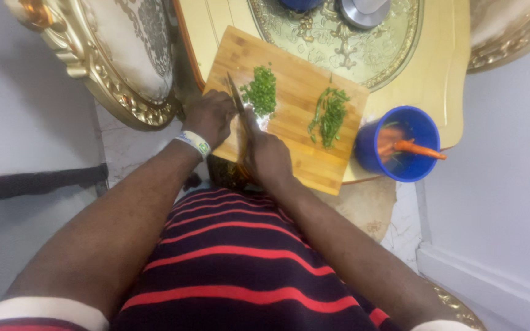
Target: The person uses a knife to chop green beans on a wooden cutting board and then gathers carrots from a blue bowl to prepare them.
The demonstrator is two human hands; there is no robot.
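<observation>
Your right hand grips the knife, left hand beside it — chopped greens piled at 12 o'clock; long greens at 2 o'clock remain uncut.

The right hand gripped a knife over the wooden cutting board. The left hand rested beside chopped greens. A blue cup with carrots stood near.

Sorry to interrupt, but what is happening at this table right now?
A person is cutting greens on a wooden board. The right hand holds a knife; the left hand rests beside the chopped pile. Uncut greens lie further right, and a blue bowl with carrots stands past the board.
</observation>
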